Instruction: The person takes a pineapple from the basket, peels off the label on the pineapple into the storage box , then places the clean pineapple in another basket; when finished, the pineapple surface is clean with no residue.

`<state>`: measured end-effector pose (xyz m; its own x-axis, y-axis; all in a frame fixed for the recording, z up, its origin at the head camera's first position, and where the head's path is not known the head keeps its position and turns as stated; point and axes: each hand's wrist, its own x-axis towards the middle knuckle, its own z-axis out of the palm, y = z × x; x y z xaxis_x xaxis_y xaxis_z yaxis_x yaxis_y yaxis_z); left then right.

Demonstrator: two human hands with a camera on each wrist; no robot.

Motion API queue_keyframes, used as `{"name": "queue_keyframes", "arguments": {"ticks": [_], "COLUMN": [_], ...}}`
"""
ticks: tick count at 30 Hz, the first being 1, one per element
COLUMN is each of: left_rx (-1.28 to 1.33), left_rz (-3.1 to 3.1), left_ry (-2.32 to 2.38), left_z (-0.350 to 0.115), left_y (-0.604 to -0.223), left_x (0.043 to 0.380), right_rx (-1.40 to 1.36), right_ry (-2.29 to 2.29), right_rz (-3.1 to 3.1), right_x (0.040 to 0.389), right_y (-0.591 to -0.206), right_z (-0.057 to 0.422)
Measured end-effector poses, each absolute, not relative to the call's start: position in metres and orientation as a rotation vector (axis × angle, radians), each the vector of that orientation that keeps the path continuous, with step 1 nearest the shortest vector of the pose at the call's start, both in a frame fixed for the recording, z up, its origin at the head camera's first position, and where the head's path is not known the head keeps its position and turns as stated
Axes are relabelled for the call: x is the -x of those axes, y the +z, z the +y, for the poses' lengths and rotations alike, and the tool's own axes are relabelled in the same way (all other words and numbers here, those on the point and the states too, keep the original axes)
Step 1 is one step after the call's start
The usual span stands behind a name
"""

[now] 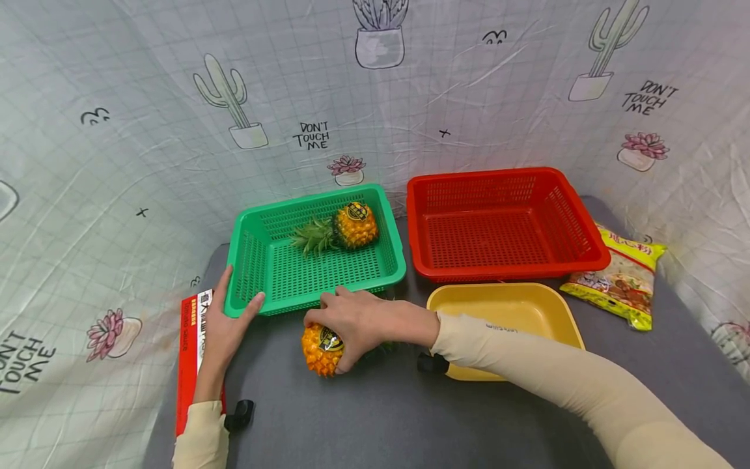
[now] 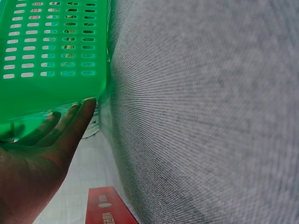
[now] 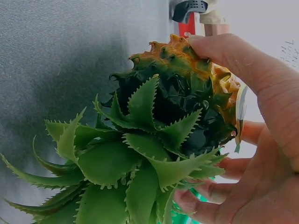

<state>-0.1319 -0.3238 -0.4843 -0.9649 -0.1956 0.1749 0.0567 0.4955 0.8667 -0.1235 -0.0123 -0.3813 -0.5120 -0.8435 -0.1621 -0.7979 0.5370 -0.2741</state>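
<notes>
My right hand (image 1: 357, 320) grips an orange pineapple (image 1: 319, 352) from above, over the grey table in front of the green basket. In the right wrist view, the thumb lies on one side of the pineapple (image 3: 177, 88) and the fingers on the other, with the spiky green leaves toward the camera. My left hand (image 1: 228, 326) holds the near left corner of the green basket (image 1: 316, 303), thumb at the front and fingers along the left side. A second pineapple (image 1: 356, 228) lies inside that basket, its leaves pointing left.
A red basket (image 1: 510, 270) stands at the back right. In front of it is a yellow tray (image 1: 498, 296), partly behind my right sleeve. A yellow food packet (image 1: 621, 277) lies at far right. A red tomato sauce box (image 1: 189, 358) lies beside my left forearm. A printed cloth hangs behind.
</notes>
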Motion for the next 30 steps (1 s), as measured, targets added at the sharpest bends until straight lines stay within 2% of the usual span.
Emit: {"name": "queue_keyframes", "arguments": {"ticks": [30], "left_rx": [-0.108], "left_rz": [-2.48], "left_ry": [-1.489], "left_z": [-0.324], "left_y": [-0.483], "left_x": [0.132], "right_rx": [1.35], "right_ry": [-0.228], "right_rz": [2.496], "right_x": [0.117], "right_y": [-0.402], "right_z": [-0.016]}}
